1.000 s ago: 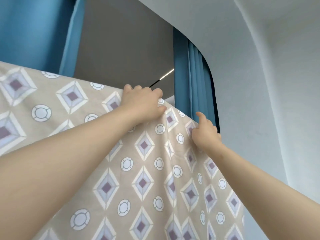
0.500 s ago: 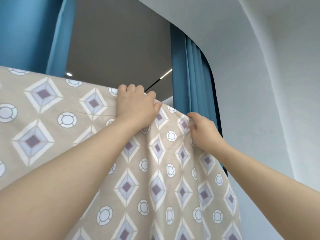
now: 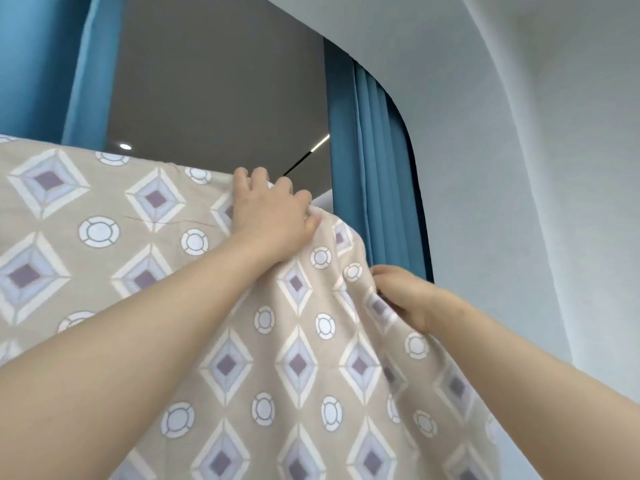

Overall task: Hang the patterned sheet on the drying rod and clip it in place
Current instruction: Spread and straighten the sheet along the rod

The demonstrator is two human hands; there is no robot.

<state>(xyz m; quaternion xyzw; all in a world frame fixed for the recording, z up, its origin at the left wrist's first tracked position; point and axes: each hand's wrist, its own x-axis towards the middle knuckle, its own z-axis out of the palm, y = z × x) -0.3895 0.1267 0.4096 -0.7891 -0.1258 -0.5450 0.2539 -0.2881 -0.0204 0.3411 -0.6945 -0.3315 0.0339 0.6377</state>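
Note:
The beige patterned sheet (image 3: 104, 216), printed with diamonds and white rings, hangs across the view with its top fold running from the left edge to the centre. The rod under that fold is hidden by the cloth. My left hand (image 3: 270, 220) grips the top fold near its right end, fingers curled over it. Lower and to the right, my right hand (image 3: 405, 296) pinches the sheet's right side edge, and the cloth bunches into folds there. No clip is in view.
Blue curtains hang behind the sheet, one on the left (image 3: 45, 64) and one on the right (image 3: 370, 161). A grey ceiling with a spot light (image 3: 125, 146) shows between them. A white wall (image 3: 519, 168) rises on the right.
My right hand has slid down the sheet's right edge and drawn it lower, bunching the cloth. My left hand keeps its grip on the top fold.

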